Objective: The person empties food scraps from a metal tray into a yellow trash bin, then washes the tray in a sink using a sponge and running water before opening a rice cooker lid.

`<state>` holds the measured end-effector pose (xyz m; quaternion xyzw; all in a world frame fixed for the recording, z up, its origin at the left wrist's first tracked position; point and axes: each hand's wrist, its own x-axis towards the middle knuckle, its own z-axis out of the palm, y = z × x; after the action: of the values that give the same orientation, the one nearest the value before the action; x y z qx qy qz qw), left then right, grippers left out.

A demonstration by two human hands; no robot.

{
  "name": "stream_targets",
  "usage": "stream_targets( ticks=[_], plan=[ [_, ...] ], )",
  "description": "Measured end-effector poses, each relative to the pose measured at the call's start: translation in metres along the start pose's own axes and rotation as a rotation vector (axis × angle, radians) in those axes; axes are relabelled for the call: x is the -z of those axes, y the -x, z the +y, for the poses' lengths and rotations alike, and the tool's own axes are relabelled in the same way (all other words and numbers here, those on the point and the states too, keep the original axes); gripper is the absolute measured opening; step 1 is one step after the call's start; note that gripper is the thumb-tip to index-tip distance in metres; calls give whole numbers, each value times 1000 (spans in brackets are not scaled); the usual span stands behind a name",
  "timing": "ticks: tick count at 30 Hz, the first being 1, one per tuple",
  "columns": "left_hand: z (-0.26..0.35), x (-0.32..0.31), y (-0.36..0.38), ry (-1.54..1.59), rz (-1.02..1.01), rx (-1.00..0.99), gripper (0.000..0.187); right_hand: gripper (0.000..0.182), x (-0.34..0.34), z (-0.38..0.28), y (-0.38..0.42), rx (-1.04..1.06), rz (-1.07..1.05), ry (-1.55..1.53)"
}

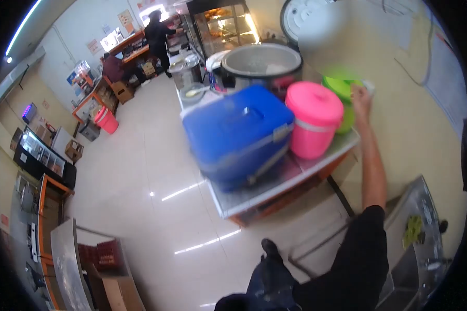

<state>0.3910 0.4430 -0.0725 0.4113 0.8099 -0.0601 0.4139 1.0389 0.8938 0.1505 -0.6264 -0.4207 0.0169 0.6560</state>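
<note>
Your right hand (361,96) is stretched out to the green bowls (341,88), which sit just behind the pink bucket (315,126), against the wall at the far end of the steel counter (275,187). Fingers rest on the rim; whether they're clamped on it, you can't tell through the blur. Get a firm pinch and lift straight up, clear of the pink bucket's lid. Your left hand is out of view. How many bowls are stacked is hidden behind that bucket.
</note>
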Motion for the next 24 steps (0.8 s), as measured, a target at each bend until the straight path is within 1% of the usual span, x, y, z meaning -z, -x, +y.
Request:
stream_targets(
  ticks=[1,2,3,4,5,6,8,10,12,14,15,17,18,20,22,23,24],
  plan=[
    [28,11,-21,22,24,-31,61,39,-10,32,-60,94,106,49],
    [52,18,-44,39,45,-53,60,45,-17,34,-105,43,103,162],
    [70,22,-65,55,60,-63,60,49,-30,49,-151,42,85,271],
    [83,20,-84,65,68,-59,59,54,-47,34,-163,112,174,419],
    [97,22,-104,64,57,-38,59,57,-69,36,-177,174,172,395],
    [112,23,-130,61,50,-32,58,52,-98,41,-187,195,209,255],
    [134,30,-163,61,46,-27,57,51,-129,51,-227,79,63,301],
    [156,40,-184,66,30,-27,56,53,-145,54,-275,121,-37,100],
    [176,49,-192,76,18,-17,55,60,-168,47,-311,-14,-58,41],
    [195,62,-195,94,14,-10,54,62,-190,32,-327,-181,-3,-96],
    [202,66,-193,106,12,-8,54,60,-196,43,-340,-196,17,-285],
    [211,80,-192,129,18,-6,53,44,-200,65,-365,-169,187,-277],
    [214,82,-187,141,10,11,52,41,-210,58,-360,-151,200,-231],
    [216,86,-182,152,8,30,51,35,-192,53,-344,-132,231,-80],
    [216,88,-184,157,12,44,50,33,-184,6,-312,55,114,88],
    [215,88,-185,159,18,53,50,32,-179,-14,-301,161,0,59],
    [212,87,-186,166,24,61,49,33,-176,-33,-292,224,-96,124]
  ],
)
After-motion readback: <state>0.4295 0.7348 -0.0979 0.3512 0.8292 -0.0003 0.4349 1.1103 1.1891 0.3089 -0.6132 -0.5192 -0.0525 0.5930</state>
